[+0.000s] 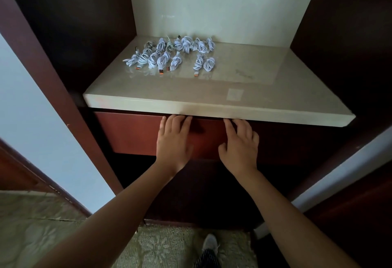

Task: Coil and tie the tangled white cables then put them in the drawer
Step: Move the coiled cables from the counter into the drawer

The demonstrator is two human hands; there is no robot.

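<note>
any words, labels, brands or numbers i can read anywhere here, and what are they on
No text can be read in this view.
white cables: the plug ends are too small to show any marking.
pale square patch on the countertop: looks blank, too faint to tell.
drawer front: no label or sign visible.

Drawer (pixel 131 132) front tucked under slab (pixel 275 112) overhang, thin gap at top; left hand (pixel 172 140) and right hand (pixel 239 142) reach it. Cables (pixel 169 55) crowd slab's back left; front and right open. Side panels (pixel 95 34) hem both flanks.
</note>
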